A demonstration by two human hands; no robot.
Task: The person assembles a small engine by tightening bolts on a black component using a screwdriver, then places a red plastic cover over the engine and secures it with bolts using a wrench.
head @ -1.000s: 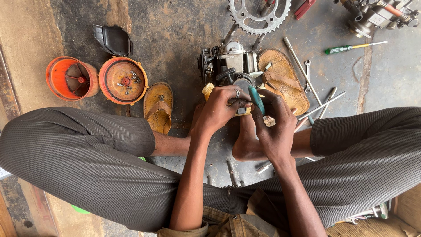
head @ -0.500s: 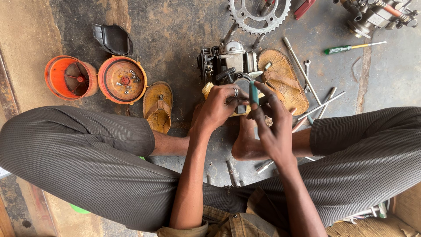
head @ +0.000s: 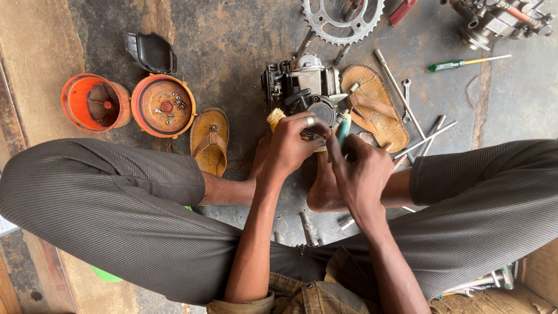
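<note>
Your left hand [head: 293, 145] has a tight grip on a small metal part, too hidden to tell its shape. Your right hand [head: 360, 168] grips a teal-handled tool [head: 344, 129] pressed against it. Just past both hands sits the grey metal engine piece [head: 305, 84] on the floor, beside a brown leather sandal [head: 375, 104].
</note>
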